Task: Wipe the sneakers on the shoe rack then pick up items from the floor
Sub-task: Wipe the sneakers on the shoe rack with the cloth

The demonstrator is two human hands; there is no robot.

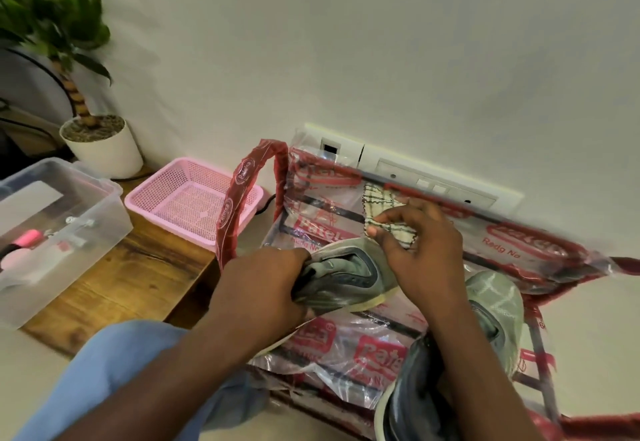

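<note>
A plastic-wrapped rack (346,212) stands against a white wall (346,42). The left hand (263,288) grips a grey, seemingly mesh sneaker (349,277); the right hand (420,243) pinches a checked cloth (382,212)

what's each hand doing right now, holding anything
Left hand: closed around the grey-green sneaker, gripping it at the collar.
Right hand: closed, pinching the checked cloth above that sneaker.

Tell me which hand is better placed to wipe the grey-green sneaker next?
The right hand: it already holds the checked cloth just above the grey-green sneaker, while the left hand grips that sneaker.
</note>
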